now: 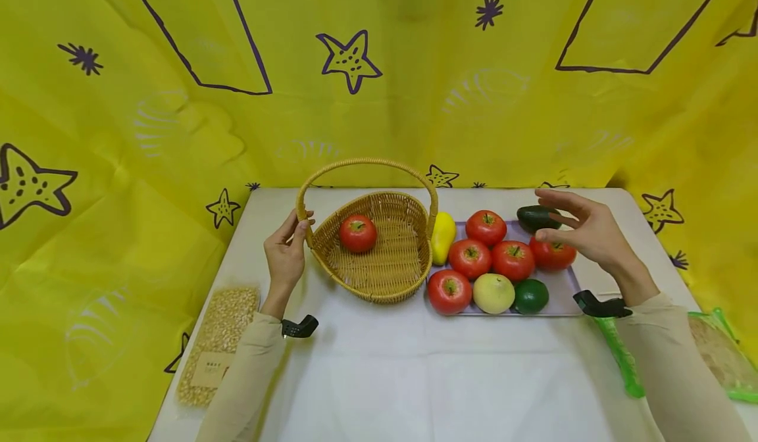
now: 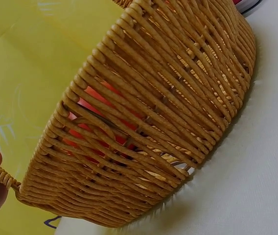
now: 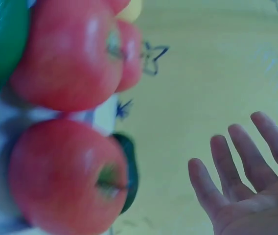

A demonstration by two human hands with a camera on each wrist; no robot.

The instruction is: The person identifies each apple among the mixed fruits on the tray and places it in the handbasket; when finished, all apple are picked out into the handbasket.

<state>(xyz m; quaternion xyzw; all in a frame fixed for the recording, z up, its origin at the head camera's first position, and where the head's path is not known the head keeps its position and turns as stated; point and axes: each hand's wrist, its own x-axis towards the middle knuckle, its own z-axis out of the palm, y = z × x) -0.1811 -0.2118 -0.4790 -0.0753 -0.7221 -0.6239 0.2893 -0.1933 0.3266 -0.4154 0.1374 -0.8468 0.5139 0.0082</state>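
A wicker basket (image 1: 391,271) with a tall hoop handle stands left of centre, and one red apple (image 1: 358,234) lies inside it. My left hand (image 1: 284,256) pinches the foot of the handle (image 2: 0,172) between thumb and fingers at the basket's left side. Through the weave, the left wrist view shows the apple's red. Over the right end of a pale purple tray (image 1: 562,302), my right hand (image 1: 595,231) hangs with fingers spread and nothing in them. Closest to it are a red apple (image 1: 553,254) and a dark green avocado (image 1: 535,218).
Several more red apples (image 1: 512,260), a pale yellow round fruit (image 1: 494,293), a green fruit (image 1: 531,296) and a long yellow fruit (image 1: 443,238) crowd the tray. A bag of kernels (image 1: 219,330) lies at left, a green-edged bag (image 1: 719,350) at right. Yellow cloth (image 1: 403,120) hangs behind.
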